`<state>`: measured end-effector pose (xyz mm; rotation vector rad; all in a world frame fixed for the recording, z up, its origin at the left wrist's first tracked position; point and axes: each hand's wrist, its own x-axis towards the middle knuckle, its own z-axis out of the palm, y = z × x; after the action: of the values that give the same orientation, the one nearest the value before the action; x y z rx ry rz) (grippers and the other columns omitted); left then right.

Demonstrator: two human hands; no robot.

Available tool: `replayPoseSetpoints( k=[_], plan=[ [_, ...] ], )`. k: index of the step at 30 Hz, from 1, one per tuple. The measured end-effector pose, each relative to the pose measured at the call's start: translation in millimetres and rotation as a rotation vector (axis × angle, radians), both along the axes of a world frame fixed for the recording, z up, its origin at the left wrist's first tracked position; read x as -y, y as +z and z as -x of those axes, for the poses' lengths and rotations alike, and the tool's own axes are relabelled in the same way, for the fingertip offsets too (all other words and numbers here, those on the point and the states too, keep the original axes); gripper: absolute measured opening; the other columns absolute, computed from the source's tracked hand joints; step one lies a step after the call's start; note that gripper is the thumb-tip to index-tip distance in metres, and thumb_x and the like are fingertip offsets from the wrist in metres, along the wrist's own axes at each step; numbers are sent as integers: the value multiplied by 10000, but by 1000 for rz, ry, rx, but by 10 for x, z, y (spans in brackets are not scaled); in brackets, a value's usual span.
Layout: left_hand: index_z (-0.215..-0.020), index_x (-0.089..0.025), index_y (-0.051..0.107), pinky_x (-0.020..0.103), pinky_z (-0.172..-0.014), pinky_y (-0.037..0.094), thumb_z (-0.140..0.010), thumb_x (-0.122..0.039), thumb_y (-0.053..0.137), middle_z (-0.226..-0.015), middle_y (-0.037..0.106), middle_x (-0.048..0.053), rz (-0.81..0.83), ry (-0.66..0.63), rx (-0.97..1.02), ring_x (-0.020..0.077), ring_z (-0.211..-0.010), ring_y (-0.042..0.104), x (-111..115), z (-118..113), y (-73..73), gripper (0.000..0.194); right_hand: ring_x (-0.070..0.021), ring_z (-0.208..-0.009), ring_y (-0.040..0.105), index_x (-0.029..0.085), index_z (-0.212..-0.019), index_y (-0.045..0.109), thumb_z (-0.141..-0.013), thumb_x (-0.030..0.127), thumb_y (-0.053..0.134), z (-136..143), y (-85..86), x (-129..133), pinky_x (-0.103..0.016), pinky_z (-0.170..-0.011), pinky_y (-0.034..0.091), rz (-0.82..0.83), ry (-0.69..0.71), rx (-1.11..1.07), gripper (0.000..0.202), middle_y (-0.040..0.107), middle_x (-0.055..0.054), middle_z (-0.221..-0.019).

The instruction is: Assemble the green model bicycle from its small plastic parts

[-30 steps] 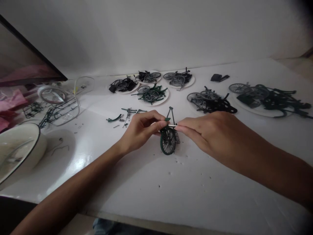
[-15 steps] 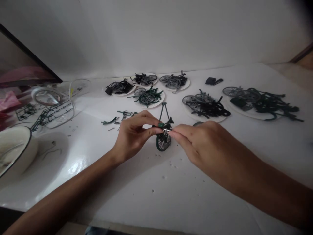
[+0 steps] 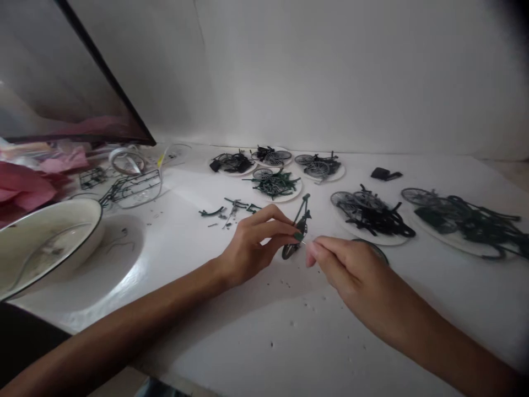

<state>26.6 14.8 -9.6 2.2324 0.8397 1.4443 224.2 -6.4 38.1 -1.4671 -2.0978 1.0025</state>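
My left hand (image 3: pixel 256 242) pinches a small dark green miniature bicycle assembly (image 3: pixel 302 220), whose frame points up and away and whose spoked wheel hangs below the fingertips. My right hand (image 3: pixel 351 264) is closed on a thin silver rod (image 3: pixel 304 242) that reaches toward the green part at my left fingertips. Whether the rod's tip touches the assembly is too small to tell. A dark wheel (image 3: pixel 374 251) lies partly hidden behind my right hand. Loose green pieces (image 3: pixel 211 212) rest on the white table (image 3: pixel 231 342) beyond my left hand.
Paper plates with miniature bicycle parts (image 3: pixel 275 184) stand along the back, with larger piles (image 3: pixel 367 215) at the right. A black part (image 3: pixel 385 174) lies behind them. At the left are an enamel basin (image 3: pixel 93 231), pink cloth (image 3: pixel 25 184), a tape roll (image 3: pixel 127 161) and wire frames.
The view has swung left and up, so the scene sits further right and lower. The bicycle assembly is tilted differently, and my right hand has drawn slightly away from my left fingertips.
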Motion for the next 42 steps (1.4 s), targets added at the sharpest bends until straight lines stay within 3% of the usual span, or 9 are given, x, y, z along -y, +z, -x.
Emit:
replayPoseSetpoints(
  k=[5, 9, 18, 21, 26, 32, 38, 40, 42],
  plan=[
    [-1005, -128, 674, 256, -727, 562, -931, -130, 602, -970, 639, 102, -87, -15, -77, 126, -857, 629, -27, 45, 3, 103, -81, -416, 153, 226, -771, 515, -959, 554, 427, -11, -91, -27, -223, -386, 148, 565, -66, -363, 388, 191, 98, -494],
    [-997, -135, 677, 261, -738, 563, -934, -163, 602, -985, 633, 101, 27, -36, -112, 134, -869, 624, -86, 118, 63, 102, -72, -434, 122, 228, -814, 532, -927, 587, 489, -11, -162, -66, -215, -396, 136, 694, -116, -502, 379, 167, 105, -528],
    [-933, -131, 618, 218, -692, 516, -880, -321, 676, -945, 647, 63, 819, -30, 390, 121, -838, 615, -471, 445, -21, 206, -229, -681, 617, 243, -1326, 565, -983, 344, 356, -148, -430, -369, -339, -610, 416, -255, -21, 401, 414, 645, -40, -736],
    [-988, -147, 612, 247, -729, 513, -892, -290, 657, -1034, 658, 90, 873, -169, 483, 158, -932, 630, -464, 429, -65, 178, -286, -950, 667, 218, -1253, 624, -979, 286, 357, -218, -520, -436, -390, -746, 471, -393, 16, 526, 389, 693, -93, -1073],
    [-1071, -170, 616, 266, -743, 511, -913, -280, 636, -1038, 661, 96, 918, -330, 584, 168, -943, 633, -354, 303, -57, 193, -272, -913, 658, 207, -1221, 630, -1008, 374, 332, -170, -478, -387, -406, -765, 483, -426, 11, 414, 402, 649, -98, -1100],
    [-985, -133, 616, 281, -817, 510, -907, -265, 645, -967, 656, 80, 866, -466, 442, 140, -877, 636, -137, 68, -32, 156, -193, -831, 630, 233, -1165, 605, -980, 505, 448, -71, -535, -353, -282, -678, 501, 64, -109, -473, 365, 672, -49, -976],
    [-886, -146, 663, 331, -970, 490, -806, -322, 763, -1088, 662, 98, 444, -413, -53, 186, -1031, 628, -195, 241, 120, 217, -116, -690, 537, 197, -830, 626, -903, 487, 617, -13, -644, -331, -199, -633, 431, 182, -171, -500, 299, 596, 15, -733],
    [-896, -143, 683, 322, -961, 494, -887, -361, 673, -1103, 670, 95, 355, -285, -162, 173, -1035, 631, -333, 477, 175, 218, -113, -678, 519, 187, -811, 618, -908, 488, 606, -14, -629, -326, -200, -619, 422, 204, -126, -476, 317, 585, 12, -723],
    [-983, -144, 683, 304, -894, 515, -968, -343, 544, -1108, 672, 94, 251, 39, -316, 162, -1012, 625, -485, 751, 174, 243, -119, -673, 515, 181, -838, 622, -920, 499, 579, -22, -606, -323, -213, -619, 424, 217, -67, -467, 331, 574, 9, -706]
  ],
)
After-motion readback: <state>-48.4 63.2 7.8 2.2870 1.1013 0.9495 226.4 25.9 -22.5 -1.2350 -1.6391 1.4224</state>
